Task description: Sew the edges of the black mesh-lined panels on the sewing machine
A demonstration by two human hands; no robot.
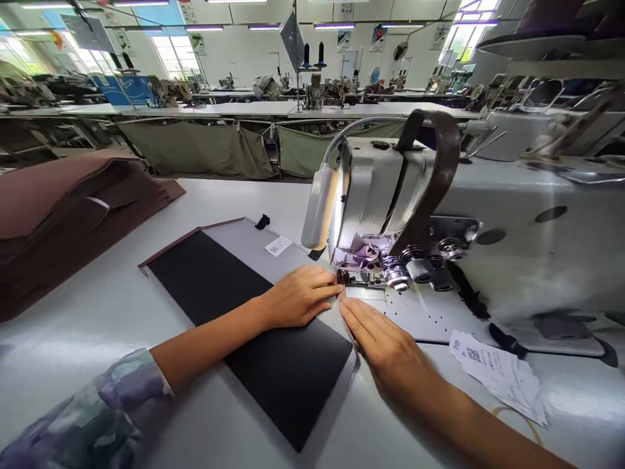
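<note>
A flat fabric panel [222, 277], black in the middle with grey mesh margins and brown edging along part of its rim, lies slanted under the sewing machine [375, 189]. My left hand [300, 296] rests on the mesh and black part, palm down, its fingertips close to the presser foot [343, 277]. Along the panel's right edge, just in front of the foot, my right hand [378, 332] has its straight fingers pressed together on the edging; its thumb is hidden. A small white label [278, 245] and a black tab [262, 222] show at the panel's far edge.
Folded brown fabric [73, 208] is piled at the left of the white table [58, 384]. A fan of printed white labels [498, 371] lies at the right, beside a black strap [508, 340]. A lamp [319, 207] hangs by the machine head. More sewing stations stand behind.
</note>
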